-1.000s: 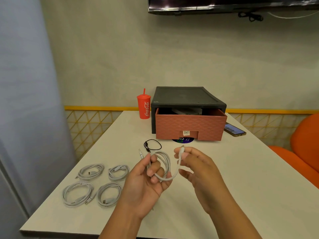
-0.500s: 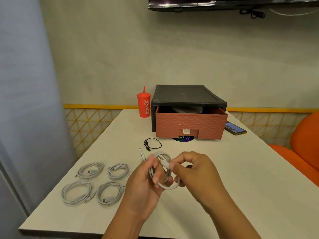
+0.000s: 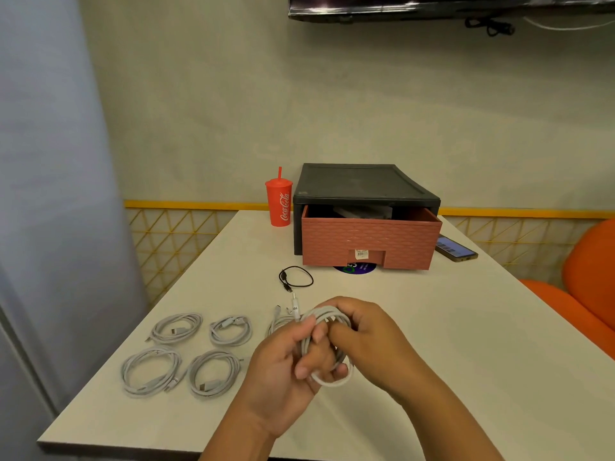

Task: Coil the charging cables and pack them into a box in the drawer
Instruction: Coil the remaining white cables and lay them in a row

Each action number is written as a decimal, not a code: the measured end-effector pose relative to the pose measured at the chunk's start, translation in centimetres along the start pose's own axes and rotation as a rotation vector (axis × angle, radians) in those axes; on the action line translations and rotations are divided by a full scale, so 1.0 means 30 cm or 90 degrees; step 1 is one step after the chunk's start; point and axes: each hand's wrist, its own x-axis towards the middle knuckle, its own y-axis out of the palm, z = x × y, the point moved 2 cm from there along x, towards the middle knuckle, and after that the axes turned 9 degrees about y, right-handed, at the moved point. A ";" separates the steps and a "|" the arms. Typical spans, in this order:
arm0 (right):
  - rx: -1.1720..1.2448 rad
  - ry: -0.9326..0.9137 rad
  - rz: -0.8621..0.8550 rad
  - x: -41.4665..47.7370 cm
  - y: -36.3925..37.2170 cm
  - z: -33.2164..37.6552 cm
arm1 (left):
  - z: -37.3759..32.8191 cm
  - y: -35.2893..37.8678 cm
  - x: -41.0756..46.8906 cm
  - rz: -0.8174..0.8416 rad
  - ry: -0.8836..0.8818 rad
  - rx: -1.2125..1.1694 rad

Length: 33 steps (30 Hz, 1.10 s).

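Head view: we look down on a pale surface [image 3: 449,361]. At its far end stands a black cabinet [image 3: 362,184] with its reddish drawer [image 3: 369,242] pulled partly out. Something dark lies inside, and we cannot tell whether it is the box.

Nearer us the two hands meet above the surface. The left hand [image 3: 279,371] grips a white cable [image 3: 332,382] wound into loops, fingers curled through them. The right hand [image 3: 372,341] closes over the top of the bundle, touching the left.

Four finished coils [image 3: 206,384] lie on the surface just left of the hands, and a small black cable [image 3: 296,277] lies between the hands and the drawer. White plug ends [image 3: 294,306] show just beyond the left hand; whose they are we cannot tell.

We judge this coil nearly wound. To finish it well, we keep the left grip firm so the loops stay even and cannot spring, and let the right hand tuck the loose end in. The cable sits inside both hands, well short of the drawer.
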 end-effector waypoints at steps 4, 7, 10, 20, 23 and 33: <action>0.046 -0.003 -0.036 0.013 0.005 -0.020 | -0.015 0.002 0.008 0.000 0.019 0.070; 0.053 -0.010 -0.051 0.026 0.013 -0.031 | -0.041 0.005 0.011 0.015 0.042 0.163; 0.045 -0.016 -0.071 0.040 0.022 -0.034 | -0.063 0.009 0.017 0.022 0.054 0.222; 0.046 -0.017 -0.099 0.054 0.027 -0.035 | -0.043 -0.059 0.050 -0.035 0.067 0.468; 0.147 0.040 -0.005 0.041 0.029 -0.053 | -0.040 -0.068 0.052 -0.048 0.073 0.580; 0.432 0.144 0.009 0.015 0.056 -0.083 | -0.029 -0.069 0.051 -0.246 0.279 0.613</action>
